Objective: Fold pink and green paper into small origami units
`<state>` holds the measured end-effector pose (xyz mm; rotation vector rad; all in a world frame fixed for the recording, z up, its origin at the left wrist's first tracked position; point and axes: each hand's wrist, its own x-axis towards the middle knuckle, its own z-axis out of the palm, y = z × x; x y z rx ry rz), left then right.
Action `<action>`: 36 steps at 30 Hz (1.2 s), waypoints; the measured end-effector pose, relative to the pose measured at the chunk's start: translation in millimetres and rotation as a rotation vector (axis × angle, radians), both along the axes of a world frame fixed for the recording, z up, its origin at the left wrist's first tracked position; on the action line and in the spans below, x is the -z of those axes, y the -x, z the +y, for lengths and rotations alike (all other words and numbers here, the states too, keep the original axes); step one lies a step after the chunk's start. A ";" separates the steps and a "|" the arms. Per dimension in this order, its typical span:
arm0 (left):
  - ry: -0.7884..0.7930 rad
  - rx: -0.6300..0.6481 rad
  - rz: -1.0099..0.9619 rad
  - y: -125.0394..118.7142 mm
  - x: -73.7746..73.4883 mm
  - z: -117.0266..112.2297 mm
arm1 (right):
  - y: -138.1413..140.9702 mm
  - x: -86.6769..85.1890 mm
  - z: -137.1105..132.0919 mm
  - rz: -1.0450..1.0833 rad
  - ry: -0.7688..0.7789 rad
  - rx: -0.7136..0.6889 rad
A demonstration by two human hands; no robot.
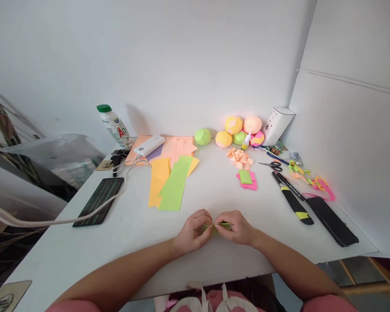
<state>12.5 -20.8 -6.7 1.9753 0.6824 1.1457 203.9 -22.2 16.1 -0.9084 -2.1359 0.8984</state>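
Observation:
Close to the table's front edge, my left hand [195,230] and my right hand [236,228] meet with fingertips almost touching. Between them is a small green piece of paper [226,225], seen nearly edge-on and pinched from both sides. The fingers cover most of it, so its exact shape is hidden. Beyond the hands, a green paper strip [177,184] overlaps yellow-orange strips [158,182]. To the right of these, small green squares [245,177] lie on pink squares [252,184].
Faceted paper balls [223,139] and a glue bottle [246,141] stand by the wall. Peach paper pieces [239,158], scissors [274,165], a utility knife [294,203] and a black case [331,221] lie right. A phone [99,203], cable [117,193], power bank [150,146] and white bottle [115,128] are left.

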 end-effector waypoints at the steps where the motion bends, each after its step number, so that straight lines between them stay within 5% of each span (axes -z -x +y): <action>1: 0.017 -0.013 0.013 0.0 0.1 -0.4 | 0.9 0.9 -0.4 0.009 -0.010 0.013; 18: 0.264 0.002 -0.038 1.9 -0.2 2.8 | -10.3 -17.9 5.6 0.160 0.078 0.279; 25: 0.195 0.090 0.075 -0.3 9.1 4.9 | 0.3 -11.1 -1.1 0.138 -0.058 0.093; 36: 0.200 -0.035 0.084 0.5 7.5 3.8 | -1.0 -1.6 -0.5 0.072 0.088 0.162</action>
